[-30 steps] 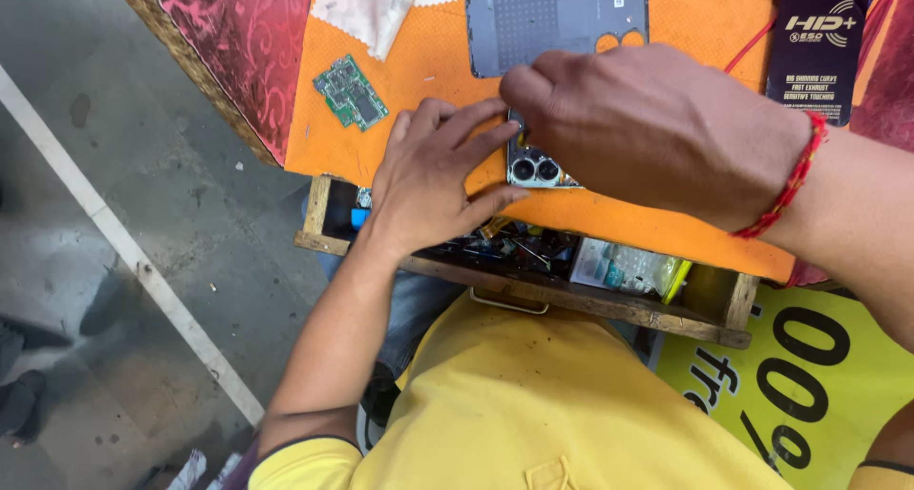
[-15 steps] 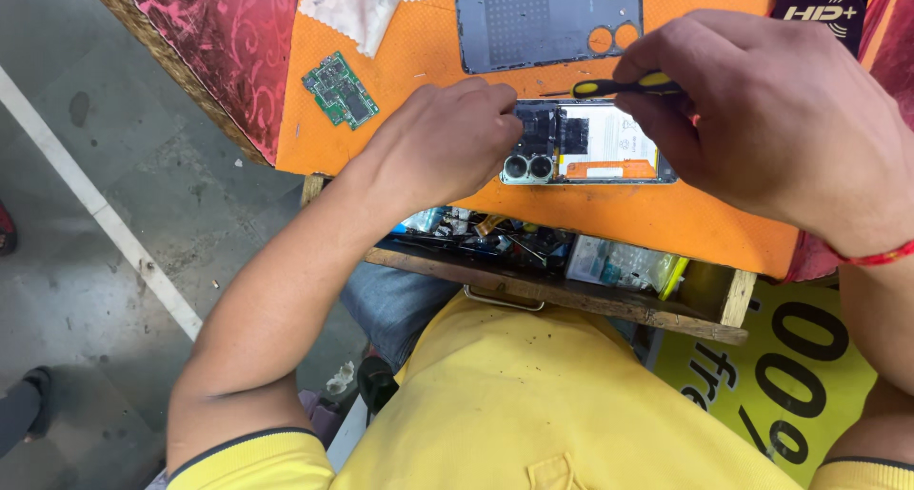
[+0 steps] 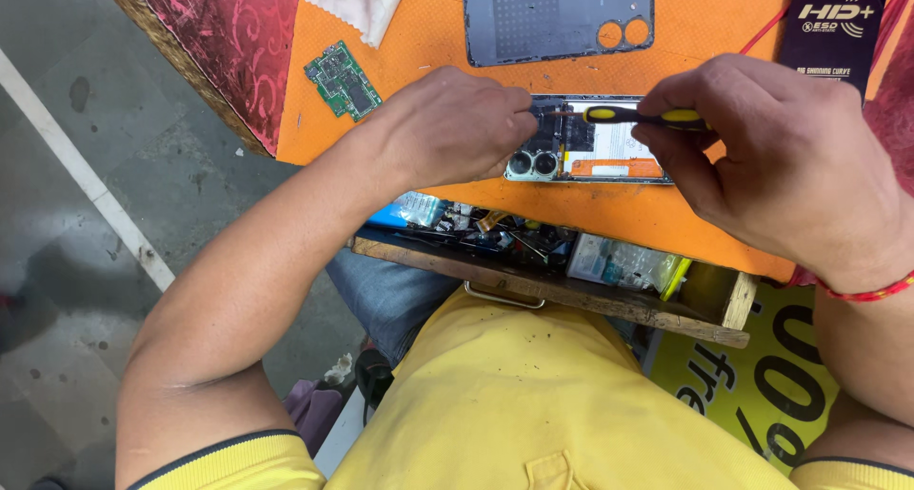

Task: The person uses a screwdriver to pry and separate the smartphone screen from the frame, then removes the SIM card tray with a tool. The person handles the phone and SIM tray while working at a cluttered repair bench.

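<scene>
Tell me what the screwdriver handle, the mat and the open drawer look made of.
Yellow-and-black screwdriver handle: likely moulded plastic, smooth, slightly glossy. Orange work mat: probably rubber or silicone, matte with dotted texture. Open drawer: raw wood, visible grain, rough unfinished edges.

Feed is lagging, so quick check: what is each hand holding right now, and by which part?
The right hand pinches a yellow-and-black screwdriver by its handle. The left hand holds nothing; it rests on the camera end of the opened phone.

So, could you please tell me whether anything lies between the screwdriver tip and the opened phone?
Nothing visible does. The right hand holds the screwdriver with its tip over the opened phone, beside the left hand resting on the phone's camera end.
</scene>
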